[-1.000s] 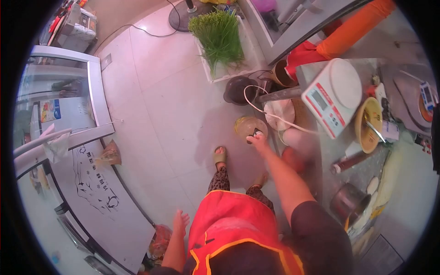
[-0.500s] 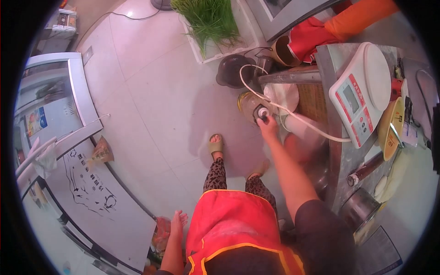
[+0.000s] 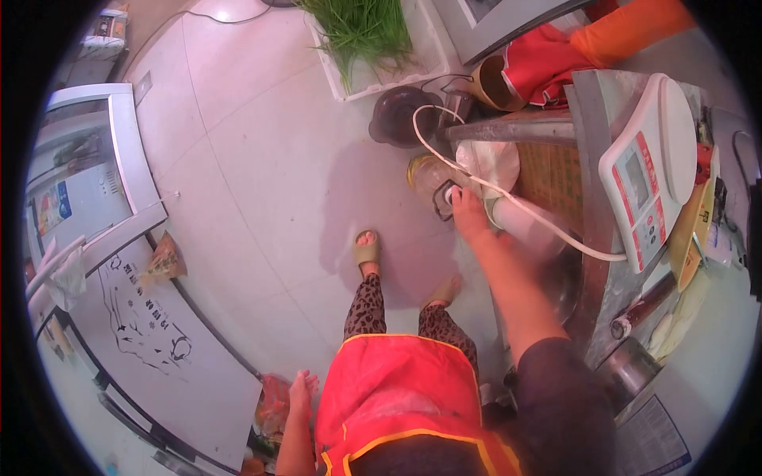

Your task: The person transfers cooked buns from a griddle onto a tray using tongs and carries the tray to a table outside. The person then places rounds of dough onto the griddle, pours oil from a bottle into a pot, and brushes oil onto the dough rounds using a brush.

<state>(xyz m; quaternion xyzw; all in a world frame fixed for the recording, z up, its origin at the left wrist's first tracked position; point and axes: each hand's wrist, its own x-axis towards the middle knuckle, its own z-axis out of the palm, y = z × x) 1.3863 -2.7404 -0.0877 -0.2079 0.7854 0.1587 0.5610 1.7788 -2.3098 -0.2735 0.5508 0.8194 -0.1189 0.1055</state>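
Observation:
My right hand (image 3: pixel 470 211) reaches down to a clear plastic jug (image 3: pixel 429 173) on the floor beside the worktable. Its fingers are closed around the white cap at the jug's neck, next to the dark handle; part of the grip is hidden by the hand itself. A white cable (image 3: pixel 508 195) loops across in front of the jug and past my wrist. Low on the left, my left hand (image 3: pixel 302 390) hangs open beside my red apron (image 3: pixel 405 381), with nothing in it.
The worktable on the right carries a white kitchen scale (image 3: pixel 647 174) and a yellow bowl (image 3: pixel 694 230). Behind the jug stand a dark basin (image 3: pixel 403 117) and a white crate (image 3: pixel 440 59) of green stalks. A glass-doored cabinet (image 3: pixel 131 151) borders the left.
My right hand has shifted from the dark handle side onto the jug's white cap, and its wrist has turned. My left hand stays open. The whole view has shifted slightly.

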